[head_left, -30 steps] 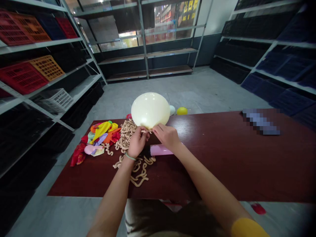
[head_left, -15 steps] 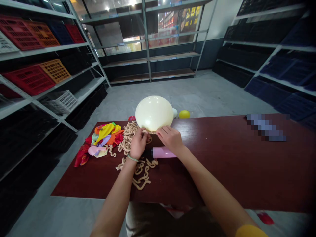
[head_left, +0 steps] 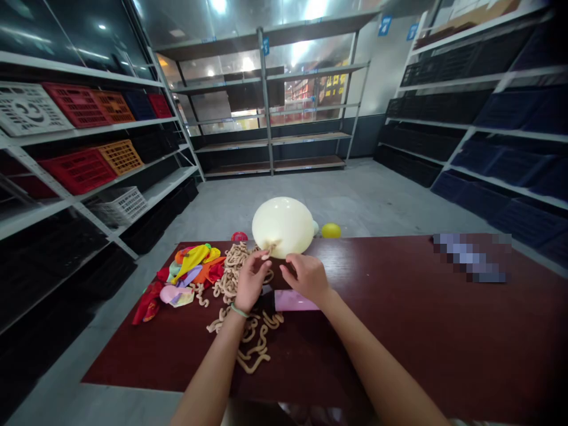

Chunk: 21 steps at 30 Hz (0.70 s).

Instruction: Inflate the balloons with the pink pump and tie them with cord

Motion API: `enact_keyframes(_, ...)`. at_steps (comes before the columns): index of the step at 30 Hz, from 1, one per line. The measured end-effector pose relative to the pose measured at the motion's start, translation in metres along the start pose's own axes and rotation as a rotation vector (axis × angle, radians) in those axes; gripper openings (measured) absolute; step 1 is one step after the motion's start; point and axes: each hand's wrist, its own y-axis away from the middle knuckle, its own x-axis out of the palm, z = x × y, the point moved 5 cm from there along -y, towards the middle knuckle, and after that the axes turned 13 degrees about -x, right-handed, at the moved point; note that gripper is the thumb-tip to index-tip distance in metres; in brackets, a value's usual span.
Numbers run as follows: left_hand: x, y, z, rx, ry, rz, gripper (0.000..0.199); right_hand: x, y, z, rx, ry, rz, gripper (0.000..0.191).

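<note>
Glossy dark-red tabletop (head_left: 399,313) is gleaming near a round cream rubber balloon (head_left: 284,223). Right hand (head_left: 309,278) is holding fingers apart. Left hand (head_left: 249,285) is curving, grip unclear; slackness is risking escape.

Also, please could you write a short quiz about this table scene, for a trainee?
1. True or false: the colourful limp rubber balloons lie left of the big, round, cream balloon.
2. Which thing lies nearest below the right hand?
a) white plastic crate
b) pink cylinder with black end
c) round yellow balloon
3. Fill in: a thin, pale green band circles the person's ____ wrist.
Key: 1 true; 2 b; 3 left.
</note>
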Motion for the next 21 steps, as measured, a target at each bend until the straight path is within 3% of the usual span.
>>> enact_keyframes(3,0.008,0.000,-0.001,-0.004,0.129,0.185,0.071,-0.001,0.000,0.002,0.003,0.000,-0.006,0.014)
enact_keyframes(5,0.006,-0.001,0.000,-0.026,0.162,0.204,0.078,0.000,0.001,0.002,0.004,0.002,0.014,0.013)
enact_keyframes(11,-0.009,-0.008,0.012,-0.124,0.199,0.007,0.041,0.006,0.003,0.002,-0.017,0.003,0.067,0.014)
enact_keyframes(16,-0.010,-0.008,0.014,-0.169,0.222,-0.057,0.034,0.006,-0.002,0.006,-0.037,0.003,0.120,0.018)
enact_keyframes(21,-0.012,-0.009,-0.004,-0.108,0.175,-0.075,0.029,0.004,-0.009,0.018,-0.076,-0.033,0.180,0.021)
